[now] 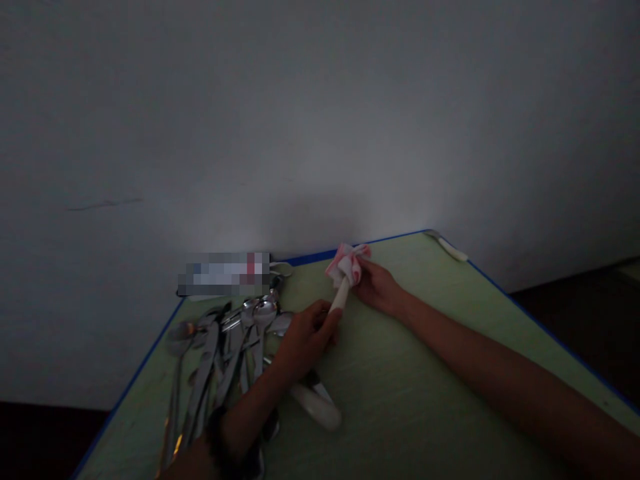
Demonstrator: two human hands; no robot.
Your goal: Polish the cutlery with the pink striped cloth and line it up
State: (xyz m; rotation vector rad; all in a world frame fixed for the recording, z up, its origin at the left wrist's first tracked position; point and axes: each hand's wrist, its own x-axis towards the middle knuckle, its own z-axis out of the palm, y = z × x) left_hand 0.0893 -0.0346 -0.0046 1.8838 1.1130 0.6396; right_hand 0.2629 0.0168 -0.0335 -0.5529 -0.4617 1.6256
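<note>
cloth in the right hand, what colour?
Pink and white. The cloth shows best in the head view, the only one here.

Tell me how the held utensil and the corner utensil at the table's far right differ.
The held utensil is gripped by the left hand; the corner utensil lies untouched on the table. The held utensil's far end is hidden in a pink-and-white cloth, bunched in the right hand; the corner utensil's metal end is uncovered. Both have whitish handles.
</note>
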